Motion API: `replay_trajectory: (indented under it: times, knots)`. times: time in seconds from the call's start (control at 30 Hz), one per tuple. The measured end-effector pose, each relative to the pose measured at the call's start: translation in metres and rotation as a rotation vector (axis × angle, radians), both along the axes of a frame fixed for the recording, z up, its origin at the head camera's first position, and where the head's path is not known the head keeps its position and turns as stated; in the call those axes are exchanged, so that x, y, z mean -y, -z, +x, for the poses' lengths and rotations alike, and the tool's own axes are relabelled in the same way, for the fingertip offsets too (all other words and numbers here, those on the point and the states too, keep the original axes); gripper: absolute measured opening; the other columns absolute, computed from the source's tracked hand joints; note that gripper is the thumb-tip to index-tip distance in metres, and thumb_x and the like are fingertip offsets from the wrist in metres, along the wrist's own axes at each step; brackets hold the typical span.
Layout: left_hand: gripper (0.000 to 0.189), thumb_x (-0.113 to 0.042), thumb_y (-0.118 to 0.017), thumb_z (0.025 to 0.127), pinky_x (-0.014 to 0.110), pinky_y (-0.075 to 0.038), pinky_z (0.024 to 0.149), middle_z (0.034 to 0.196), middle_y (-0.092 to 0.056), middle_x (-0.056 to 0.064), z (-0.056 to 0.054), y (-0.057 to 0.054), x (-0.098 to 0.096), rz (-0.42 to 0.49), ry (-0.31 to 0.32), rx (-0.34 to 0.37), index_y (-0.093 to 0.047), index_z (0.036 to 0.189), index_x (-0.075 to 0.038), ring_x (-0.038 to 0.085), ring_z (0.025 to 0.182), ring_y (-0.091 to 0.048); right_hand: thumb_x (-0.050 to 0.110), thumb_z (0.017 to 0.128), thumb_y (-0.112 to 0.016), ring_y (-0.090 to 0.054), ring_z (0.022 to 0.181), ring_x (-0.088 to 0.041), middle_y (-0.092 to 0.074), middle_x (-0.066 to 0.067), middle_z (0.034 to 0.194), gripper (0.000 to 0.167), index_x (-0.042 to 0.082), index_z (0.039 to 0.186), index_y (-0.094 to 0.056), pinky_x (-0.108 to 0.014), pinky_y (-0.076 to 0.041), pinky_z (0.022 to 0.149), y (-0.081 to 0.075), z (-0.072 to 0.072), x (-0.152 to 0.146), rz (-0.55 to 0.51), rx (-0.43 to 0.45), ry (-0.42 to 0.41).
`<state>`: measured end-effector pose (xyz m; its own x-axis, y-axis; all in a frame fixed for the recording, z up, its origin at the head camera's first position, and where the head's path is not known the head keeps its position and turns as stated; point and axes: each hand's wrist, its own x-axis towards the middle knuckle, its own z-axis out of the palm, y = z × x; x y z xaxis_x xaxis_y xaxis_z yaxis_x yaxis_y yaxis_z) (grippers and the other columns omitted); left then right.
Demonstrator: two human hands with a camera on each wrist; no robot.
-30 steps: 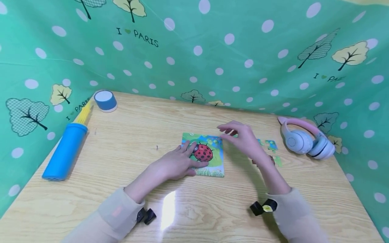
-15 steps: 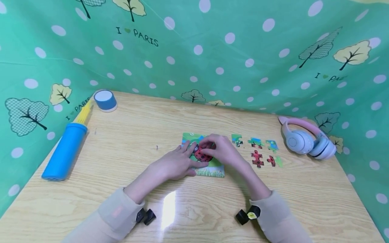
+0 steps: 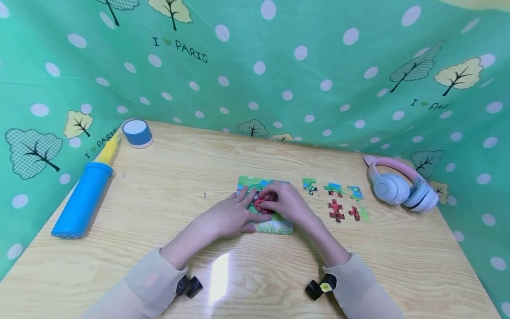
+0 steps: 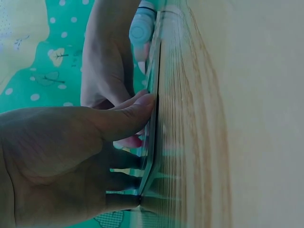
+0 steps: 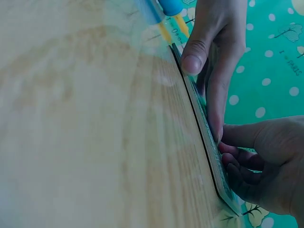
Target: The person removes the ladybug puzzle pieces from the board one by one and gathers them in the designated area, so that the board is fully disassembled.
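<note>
A square ladybug jigsaw puzzle (image 3: 275, 227) lies on the table in the head view, partly covered by both hands. My left hand (image 3: 225, 217) rests on its left side with the fingers spread. Over the red ladybug, my right hand (image 3: 287, 204) pinches a puzzle piece, mostly hidden by the fingers. In the right wrist view, the curled fingers of the right hand (image 5: 266, 161) meet the puzzle's face, close to the left hand (image 5: 218, 52). The left wrist view shows the left thumb (image 4: 130, 114) at the puzzle's near edge (image 4: 153, 142).
Several loose puzzle pieces (image 3: 336, 211) lie right of the puzzle. Pink-and-white headphones (image 3: 392, 188) sit farther right. A blue pump (image 3: 83, 201) with a yellow nozzle lies left, beside a blue roll-shaped object (image 3: 137, 134). A green dotted cloth (image 3: 223, 66) hangs behind.
My right hand has come left and down from above the puzzle's upper right corner onto the ladybug, uncovering the loose pieces. The left hand has stayed in place.
</note>
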<state>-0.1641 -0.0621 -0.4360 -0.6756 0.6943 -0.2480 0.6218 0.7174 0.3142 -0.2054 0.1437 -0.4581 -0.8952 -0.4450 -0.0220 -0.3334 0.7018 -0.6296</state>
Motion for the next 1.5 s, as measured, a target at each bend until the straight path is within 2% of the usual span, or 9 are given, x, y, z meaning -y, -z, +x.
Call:
replay_trajectory:
  times: [0.33,0.47,0.7,0.97,1.23,1.5]
  knots:
    - [0.049,-0.036,-0.057,0.105,0.063,-0.025,0.126,0.169,-0.014,0.028,0.001,0.000,-0.002,0.019,0.005,0.002,-0.048,0.153,-0.039,0.052,0.157,-0.009,0.016,0.090,-0.079,-0.065,0.080,-0.008,-0.073,0.002,0.090,0.007,0.014,0.097,-0.079,-0.025,-0.056,0.074,0.002,0.000,-0.002,-0.009,0.010,0.023]
    - [0.048,-0.035,-0.057,0.105,0.064,-0.027,0.125,0.169,-0.014,0.031,0.003,0.002,-0.001,0.017,-0.002,-0.017,-0.048,0.153,-0.038,0.054,0.157,-0.009,0.016,0.091,-0.079,-0.064,0.081,-0.008,-0.072,0.002,0.091,0.007,0.014,0.097,-0.079,-0.025,-0.055,0.075,0.002,-0.001,-0.001,-0.012,0.023,0.021]
    - [0.050,-0.039,-0.056,0.105,0.062,-0.040,0.118,0.164,-0.023,0.036,0.014,-0.002,-0.002,-0.059,-0.040,-0.123,-0.047,0.154,-0.039,0.060,0.151,-0.023,0.015,0.091,-0.079,-0.065,0.081,-0.008,-0.073,0.001,0.093,0.007,0.014,0.097,-0.079,-0.023,-0.056,0.074,0.004,-0.001,0.000,-0.030,0.044,0.030]
    - [0.048,-0.041,-0.050,0.107,0.061,-0.045,0.115,0.159,-0.032,0.039,0.028,-0.009,-0.005,-0.160,-0.122,-0.195,-0.045,0.154,-0.041,0.057,0.146,-0.038,0.014,0.090,-0.079,-0.064,0.079,-0.008,-0.073,0.000,0.093,0.006,0.013,0.097,-0.079,-0.022,-0.055,0.071,0.004,-0.001,0.001,-0.050,0.056,0.038]
    - [0.048,-0.042,-0.050,0.106,0.061,-0.046,0.114,0.159,-0.034,0.039,0.028,-0.007,-0.003,-0.166,-0.113,-0.231,-0.045,0.154,-0.043,0.055,0.143,-0.043,0.015,0.089,-0.080,-0.064,0.077,-0.007,-0.073,0.000,0.092,0.007,0.014,0.096,-0.079,-0.021,-0.054,0.070,0.004,-0.003,0.002,-0.043,0.027,0.022]
    - [0.048,-0.043,-0.052,0.105,0.061,-0.045,0.115,0.158,-0.034,0.040,0.028,-0.006,-0.005,-0.159,-0.112,-0.225,-0.046,0.153,-0.043,0.057,0.142,-0.044,0.014,0.092,-0.077,-0.063,0.079,-0.006,-0.073,0.000,0.093,0.004,0.011,0.094,-0.078,-0.022,-0.054,0.072,0.004,0.001,0.003,-0.028,0.023,0.041]
